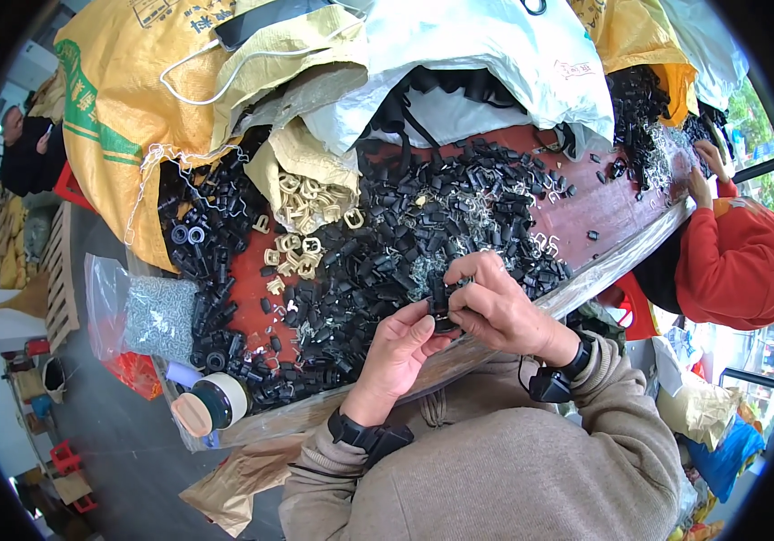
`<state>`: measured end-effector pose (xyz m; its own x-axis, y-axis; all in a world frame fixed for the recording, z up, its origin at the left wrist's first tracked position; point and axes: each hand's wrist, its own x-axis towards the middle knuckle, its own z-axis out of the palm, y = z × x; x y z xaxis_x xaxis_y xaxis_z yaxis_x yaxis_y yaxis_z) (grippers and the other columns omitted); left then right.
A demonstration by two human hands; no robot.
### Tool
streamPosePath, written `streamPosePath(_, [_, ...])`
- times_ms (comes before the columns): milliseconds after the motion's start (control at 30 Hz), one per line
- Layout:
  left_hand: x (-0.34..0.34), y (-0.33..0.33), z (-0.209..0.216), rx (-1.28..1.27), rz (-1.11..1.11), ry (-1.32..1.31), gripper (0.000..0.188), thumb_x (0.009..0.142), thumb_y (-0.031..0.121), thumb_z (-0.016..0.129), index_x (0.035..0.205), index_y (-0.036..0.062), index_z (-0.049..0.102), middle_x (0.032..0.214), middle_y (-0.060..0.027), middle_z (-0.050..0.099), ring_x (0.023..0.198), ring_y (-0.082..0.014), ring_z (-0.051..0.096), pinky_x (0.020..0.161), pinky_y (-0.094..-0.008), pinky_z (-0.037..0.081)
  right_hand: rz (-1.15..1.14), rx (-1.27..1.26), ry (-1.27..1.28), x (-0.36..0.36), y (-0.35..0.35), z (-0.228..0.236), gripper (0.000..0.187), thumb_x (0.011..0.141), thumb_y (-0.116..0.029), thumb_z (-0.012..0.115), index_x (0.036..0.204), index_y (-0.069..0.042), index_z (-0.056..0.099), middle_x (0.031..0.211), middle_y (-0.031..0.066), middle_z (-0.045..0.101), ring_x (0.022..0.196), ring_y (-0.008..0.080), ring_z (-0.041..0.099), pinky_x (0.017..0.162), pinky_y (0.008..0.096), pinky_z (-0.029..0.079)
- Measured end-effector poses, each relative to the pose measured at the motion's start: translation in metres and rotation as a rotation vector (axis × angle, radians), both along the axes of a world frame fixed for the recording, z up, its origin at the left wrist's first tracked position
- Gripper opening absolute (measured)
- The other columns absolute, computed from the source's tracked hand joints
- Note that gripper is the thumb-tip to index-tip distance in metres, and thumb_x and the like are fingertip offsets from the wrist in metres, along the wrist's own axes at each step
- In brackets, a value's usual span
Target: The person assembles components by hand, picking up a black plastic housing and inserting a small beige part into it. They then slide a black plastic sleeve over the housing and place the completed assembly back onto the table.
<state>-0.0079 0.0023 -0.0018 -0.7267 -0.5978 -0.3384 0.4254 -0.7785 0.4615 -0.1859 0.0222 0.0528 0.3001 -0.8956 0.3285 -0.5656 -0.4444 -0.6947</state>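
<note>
Over the near edge of the table, my left hand (400, 350) and my right hand (504, 311) meet with closed fingers. Between the fingertips is a small black plastic part (438, 294), mostly covered by the fingers, so its exact kind cannot be made out. Just beyond the hands spreads a heap of small black plastic parts (387, 203). Thin bent metal clips (486, 221) lie scattered over that heap. Left of it, cream plastic buckle-like pieces (297, 255) spill out of a sack.
Yellow (116, 90) and white sacks (486, 63) line the far side. A clear bag of small grey pieces (160, 316) lies at left, near a round container (222, 397). Wrapped edging (599, 266) borders the red tabletop (576, 203). A red-sleeved person (730, 257) works at right.
</note>
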Motion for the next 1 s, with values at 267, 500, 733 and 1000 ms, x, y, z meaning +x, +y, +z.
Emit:
streamPosePath(267, [0.000,0.001,-0.001,-0.033,-0.022,-0.088,0.025,0.080,0.014,0.057,0.100,-0.0001,0.054,0.091,-0.0069,0.059,0.077,-0.0141,0.059,0.070,-0.0230,0.049,0.023,-0.096,0.195,0.002,0.003,-0.002,0.017,0.066,-0.005,0.061,0.078,-0.006,0.050,0.097,0.0097,0.045,0.090,0.0249,0.043,0.076,0.0352,0.033])
streamPosePath(500, [0.013,-0.005,0.017,-0.179,-0.082,-0.162,0.027,0.078,0.013,0.059,0.101,-0.0007,0.055,0.089,-0.0057,0.059,0.075,-0.0122,0.058,0.068,-0.0218,0.047,0.042,0.177,-0.190,0.002,0.001,-0.005,0.022,0.069,-0.011,0.065,0.083,-0.004,0.050,0.098,0.0110,0.046,0.090,0.0271,0.045,0.078,0.0339,0.037])
streamPosePath(733, [0.060,-0.055,0.025,-1.541,0.403,-1.419,0.028,0.070,0.008,0.062,0.096,-0.0019,0.057,0.088,-0.0126,0.060,0.081,-0.0238,0.056,0.070,-0.0314,0.045,-0.085,0.207,-0.184,-0.001,0.001,-0.017,0.023,0.072,-0.012,0.063,0.086,-0.002,0.049,0.087,0.0101,0.049,0.080,0.0228,0.049,0.073,0.0312,0.040])
streamPosePath(1000, [0.078,-0.086,0.007,-1.544,0.000,-1.281,0.030,0.072,0.009,0.062,0.100,-0.0014,0.056,0.091,-0.0121,0.059,0.085,-0.0227,0.055,0.076,-0.0299,0.043,-0.056,0.340,-0.188,0.005,0.002,-0.021,0.020,0.072,-0.009,0.062,0.085,-0.001,0.049,0.082,0.0083,0.049,0.068,0.0188,0.051,0.061,0.0272,0.041])
